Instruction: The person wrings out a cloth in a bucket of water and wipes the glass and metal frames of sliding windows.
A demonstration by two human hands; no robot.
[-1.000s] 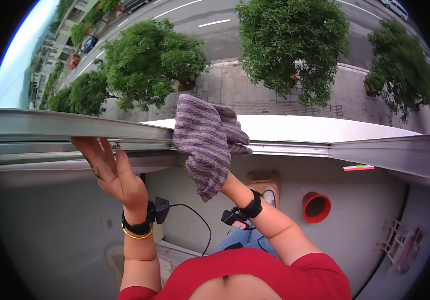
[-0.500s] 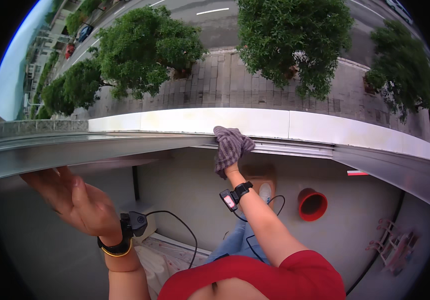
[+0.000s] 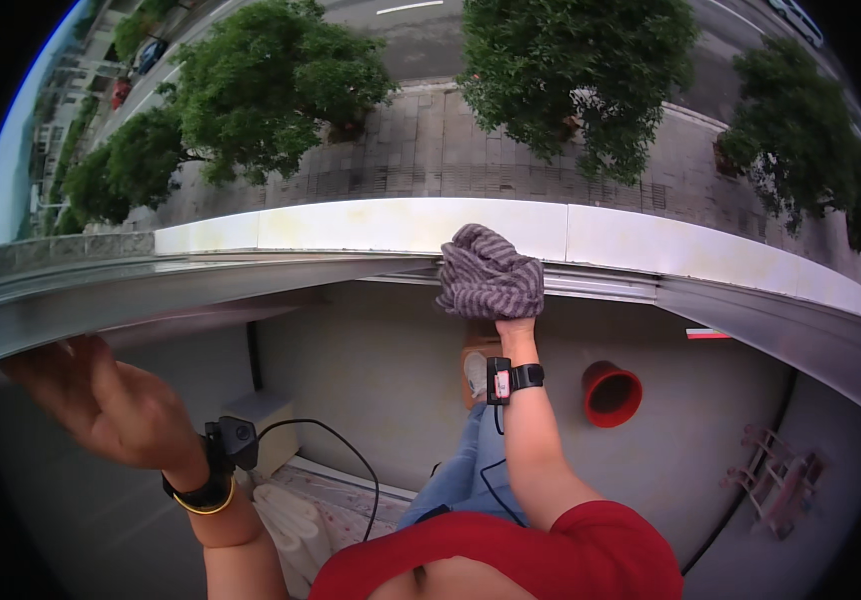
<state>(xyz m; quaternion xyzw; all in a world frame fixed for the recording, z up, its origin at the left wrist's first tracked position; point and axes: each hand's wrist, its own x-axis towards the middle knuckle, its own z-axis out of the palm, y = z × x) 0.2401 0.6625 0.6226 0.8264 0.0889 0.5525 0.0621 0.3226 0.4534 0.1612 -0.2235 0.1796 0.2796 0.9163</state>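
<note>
A grey-and-purple striped cloth point(image 3: 491, 275) is bunched around my right hand point(image 3: 517, 326), hiding the fingers. It lies over the window track point(image 3: 596, 287) and against the white outer ledge point(image 3: 371, 224). At the far left, my left hand point(image 3: 116, 400) is raised to the underside of the silver window frame point(image 3: 171, 295). Its fingers are stretched out, with the tips partly hidden at the frame. A strapped device point(image 3: 233, 443) with a black cable sits on the left wrist, and another point(image 3: 500, 382) on the right wrist.
A red bucket point(image 3: 611, 394) stands on the floor to the right, below the sill. Beyond it is a blurred pinkish rack-like object point(image 3: 776, 480). Another frame edge point(image 3: 771, 350) slants along the right. Past the ledge, far below, are trees point(image 3: 581, 80), paving and a road.
My right hand has moved right along the track with the cloth, which now spreads wider. My left hand has shifted slightly left and stays at the frame. The whole view has tilted a little.
</note>
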